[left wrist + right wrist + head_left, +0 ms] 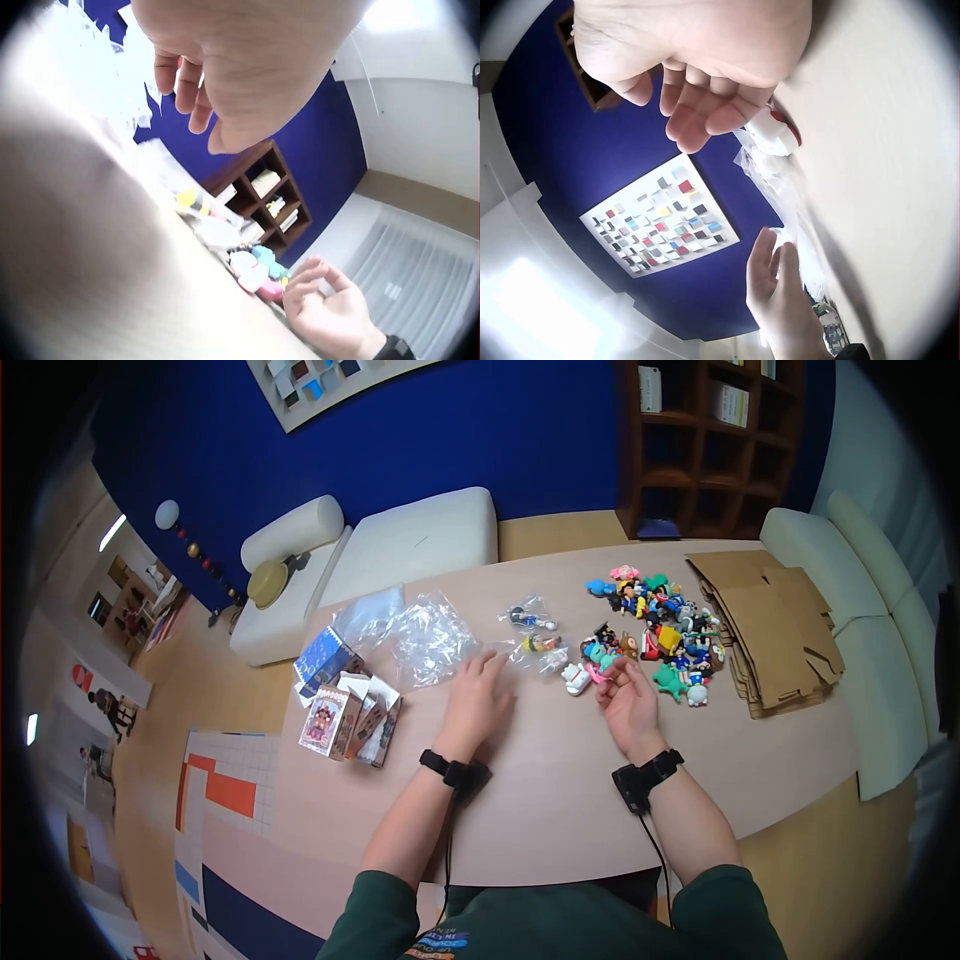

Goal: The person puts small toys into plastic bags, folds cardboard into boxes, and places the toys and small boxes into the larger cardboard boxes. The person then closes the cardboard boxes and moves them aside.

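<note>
My left hand (480,700) is over the table beside the heap of clear plastic bags (432,640), its fingers loosely bent and nothing seen in them. Just beyond its fingertips lie two bagged figurines, one with yellow (541,644) and one in white and blue (533,620). My right hand (632,712) is palm up with relaxed fingers, right by the near edge of a pile of small figurines (690,645). A white figurine (576,678) and a teal one (600,654) are closest to it. In the right wrist view these fingers (694,124) hold nothing.
Opened printed boxes (345,715) and a blue box (326,658) stand at the left of the table (540,790). Flattened brown cardboard (775,630) lies at the right, past the figurines. White sofas (420,545) and a wooden shelf (700,450) are beyond.
</note>
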`<state>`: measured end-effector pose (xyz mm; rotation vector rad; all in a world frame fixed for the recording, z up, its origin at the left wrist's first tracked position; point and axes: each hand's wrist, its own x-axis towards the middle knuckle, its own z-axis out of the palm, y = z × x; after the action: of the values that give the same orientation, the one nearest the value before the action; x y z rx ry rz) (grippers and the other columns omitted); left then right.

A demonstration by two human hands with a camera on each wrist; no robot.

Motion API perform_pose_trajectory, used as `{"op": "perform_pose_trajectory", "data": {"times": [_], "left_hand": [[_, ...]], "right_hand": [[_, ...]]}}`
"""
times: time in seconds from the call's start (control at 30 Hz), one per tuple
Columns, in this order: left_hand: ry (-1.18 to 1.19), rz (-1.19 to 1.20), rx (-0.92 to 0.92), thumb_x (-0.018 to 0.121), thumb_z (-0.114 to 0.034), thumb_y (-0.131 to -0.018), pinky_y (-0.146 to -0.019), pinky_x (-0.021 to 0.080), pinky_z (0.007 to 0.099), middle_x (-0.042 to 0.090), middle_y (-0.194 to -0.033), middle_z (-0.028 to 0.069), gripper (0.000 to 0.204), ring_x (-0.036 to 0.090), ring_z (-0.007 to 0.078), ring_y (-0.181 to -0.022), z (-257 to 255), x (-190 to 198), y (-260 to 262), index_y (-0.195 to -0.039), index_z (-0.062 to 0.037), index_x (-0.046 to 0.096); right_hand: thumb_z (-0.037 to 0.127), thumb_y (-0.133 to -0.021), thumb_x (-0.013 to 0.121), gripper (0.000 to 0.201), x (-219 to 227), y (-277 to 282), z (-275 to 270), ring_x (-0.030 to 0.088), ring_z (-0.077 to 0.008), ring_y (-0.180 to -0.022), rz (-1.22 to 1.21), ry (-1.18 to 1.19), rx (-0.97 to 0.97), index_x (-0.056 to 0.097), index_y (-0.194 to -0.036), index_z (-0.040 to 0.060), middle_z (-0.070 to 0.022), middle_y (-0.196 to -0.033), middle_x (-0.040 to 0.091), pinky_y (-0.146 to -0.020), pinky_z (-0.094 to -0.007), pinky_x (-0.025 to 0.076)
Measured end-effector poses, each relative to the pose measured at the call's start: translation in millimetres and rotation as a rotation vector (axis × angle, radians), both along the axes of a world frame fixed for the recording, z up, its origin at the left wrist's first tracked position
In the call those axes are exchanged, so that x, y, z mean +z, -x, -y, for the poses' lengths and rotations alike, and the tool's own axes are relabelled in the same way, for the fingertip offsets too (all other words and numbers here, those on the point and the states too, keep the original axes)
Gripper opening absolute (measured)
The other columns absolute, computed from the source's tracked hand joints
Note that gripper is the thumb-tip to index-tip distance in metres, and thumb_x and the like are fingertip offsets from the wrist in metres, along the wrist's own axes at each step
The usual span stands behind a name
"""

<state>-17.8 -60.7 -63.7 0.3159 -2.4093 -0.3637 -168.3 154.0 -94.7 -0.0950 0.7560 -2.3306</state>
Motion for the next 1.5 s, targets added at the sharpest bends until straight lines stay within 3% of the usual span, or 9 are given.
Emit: {"op": "perform_pose_trajectory", "data": {"times": [0.13, 0.23, 0.33, 0.37, 0.47, 0.7, 0.93, 1.3, 1.5], "left_hand": [[-0.019, 0.113, -0.006, 0.068, -0.007, -0.085, -0.097, 0.047, 0.0458, 0.069, -0.108, 0.0149, 0.026, 0.061, 0.0370, -0.106, 11.1, -14.2, 9.4, -0.110, -0.0032, 0.070], [-0.032, 0.171, 0.086, 0.069, -0.009, -0.087, -0.086, 0.051, 0.0414, 0.071, -0.096, 0.0137, 0.019, 0.065, 0.0314, -0.094, 2.3, 12.3, 10.2, -0.105, -0.0030, 0.072], [-0.695, -0.069, -0.020, 0.070, -0.012, -0.093, -0.062, 0.046, 0.0243, 0.068, -0.077, 0.0037, 0.009, 0.062, 0.0090, -0.070, -7.3, 22.0, 8.1, -0.096, -0.0036, 0.069], [-0.694, -0.069, -0.015, 0.070, -0.012, -0.093, -0.062, 0.046, 0.0243, 0.068, -0.077, 0.0037, 0.009, 0.062, 0.0090, -0.070, -13.6, 29.5, 6.7, -0.096, -0.0036, 0.069], [-1.264, -0.090, -0.206, 0.070, -0.007, -0.094, -0.059, 0.043, 0.0214, 0.064, -0.078, 0.0010, 0.027, 0.056, 0.0051, -0.066, -37.1, 42.9, 3.9, -0.117, -0.0029, 0.058], [-1.452, -0.055, -0.207, 0.071, -0.009, -0.094, -0.054, 0.042, 0.0180, 0.064, -0.083, 0.0009, 0.039, 0.058, 0.0036, -0.069, -58.5, 1.2, 9.5, -0.128, -0.0020, 0.052], [-1.362, 0.003, -0.209, 0.073, -0.012, -0.094, -0.061, 0.050, 0.0207, 0.061, -0.087, 0.0039, 0.051, 0.062, 0.0073, -0.071, -62.1, 18.2, -1.9, -0.134, -0.0008, 0.044], [-1.189, 0.343, -0.176, 0.072, -0.018, -0.096, -0.051, 0.049, 0.0235, 0.063, -0.068, 0.0025, 0.028, 0.060, 0.0080, -0.058, -57.5, 21.0, -8.9, -0.079, -0.0045, 0.054], [-1.195, 0.272, -0.198, 0.071, -0.020, -0.094, -0.050, 0.047, 0.0224, 0.062, -0.067, 0.0011, 0.025, 0.059, 0.0073, -0.055, -48.3, 21.8, -10.6, -0.081, -0.0048, 0.057]], "right_hand": [[0.028, -0.104, 0.051, 0.021, 2.0, -1.4, -2.6, 0.061, -0.0183, -0.082, -0.076, 0.019, 0.065, 0.059, -0.112, 0.0101, -0.0051, -0.097, 0.065, -0.076, -0.0325, 0.050], [0.029, -0.104, 0.051, 0.024, 2.9, -1.9, -2.7, 0.062, -0.0204, -0.085, -0.143, 0.061, 0.160, 0.059, -0.113, 0.0087, -0.0069, -0.098, 0.065, -0.078, -0.0335, 0.051], [0.028, -0.104, 0.051, 0.024, 3.2, -6.1, -2.6, 0.065, -0.0222, -0.089, -0.188, 0.077, 0.274, 0.058, -0.114, 0.0084, -0.0072, -0.100, 0.065, -0.081, -0.0344, 0.050], [0.028, -0.104, 0.051, 0.024, 4.0, -8.7, -1.3, 0.065, -0.0226, -0.090, -0.216, 0.081, 0.348, 0.059, -0.114, 0.0081, -0.0073, -0.101, 0.065, -0.081, -0.0343, 0.050], [0.031, -0.104, 0.054, 0.028, 5.5, -17.2, 1.6, 0.064, -0.0204, -0.099, -0.299, -0.002, 0.481, 0.058, -0.117, 0.0071, -0.0071, -0.106, 0.064, -0.086, -0.0339, 0.050], [0.011, -0.093, 0.074, 0.032, 8.0, -31.5, 9.6, 0.059, -0.0080, -0.107, -0.566, -0.238, 0.567, 0.056, -0.119, 0.0055, 0.0000, -0.109, 0.060, -0.091, -0.0264, 0.050], [0.008, -0.098, 0.064, 0.014, -6.2, -29.5, 13.8, 0.064, -0.0083, -0.095, -0.560, -0.331, 0.436, 0.060, -0.110, 0.0037, -0.0024, -0.103, 0.066, -0.085, -0.0252, 0.052], [0.006, -0.100, 0.060, 0.008, -6.1, -28.7, 14.8, 0.066, -0.0109, -0.096, -0.575, -0.396, 0.290, 0.063, -0.104, 0.0004, -0.0057, -0.105, 0.069, -0.087, -0.0267, 0.053], [-0.001, -0.097, 0.055, 0.009, 10.3, -37.0, 12.3, 0.067, -0.0175, -0.104, -0.733, -0.281, 0.162, 0.063, -0.098, 0.0011, -0.0153, -0.127, 0.064, -0.089, -0.0284, 0.052]]}}
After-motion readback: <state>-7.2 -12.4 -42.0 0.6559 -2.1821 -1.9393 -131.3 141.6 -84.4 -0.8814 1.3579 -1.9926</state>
